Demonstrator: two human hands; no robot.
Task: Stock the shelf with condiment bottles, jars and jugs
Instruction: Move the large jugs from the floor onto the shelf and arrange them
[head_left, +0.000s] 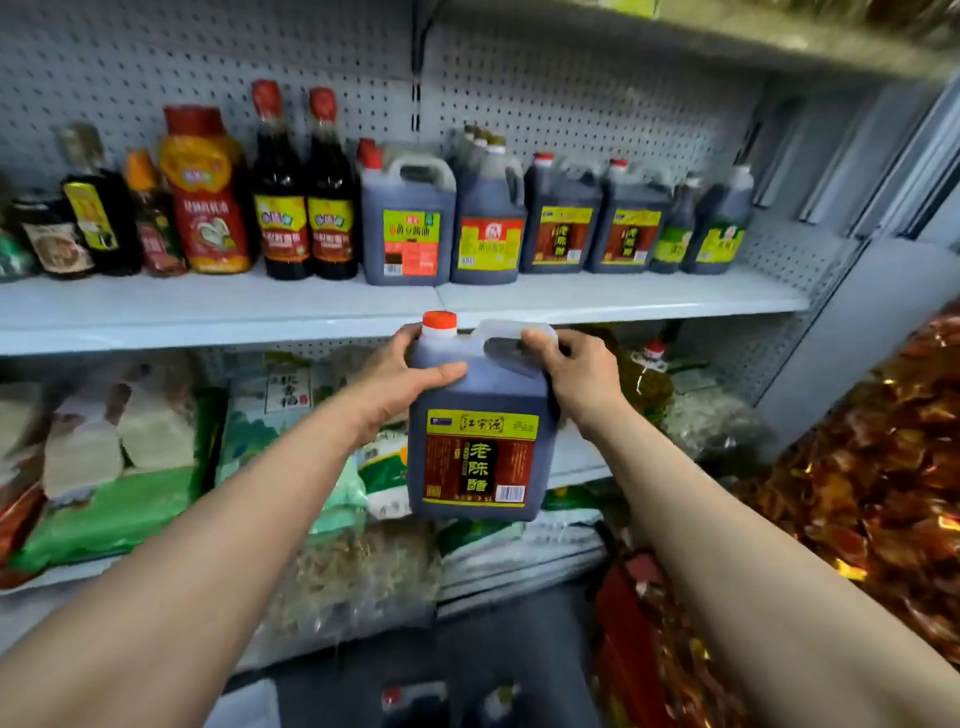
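I've got a dark vinegar jug (475, 431) up in front of the shelf (363, 306), just below its front edge and not yet on it. My left hand (400, 379) grips its shoulder by the red cap, fingers curled round; my right hand (576, 374) grips the handle side. The shelf already carries a back row of bottles and jugs, two matching vinegar jugs (561, 223) among them, with bare board in front. I judge stocking well along; more dark containers (415, 696), blurred, seem to wait below
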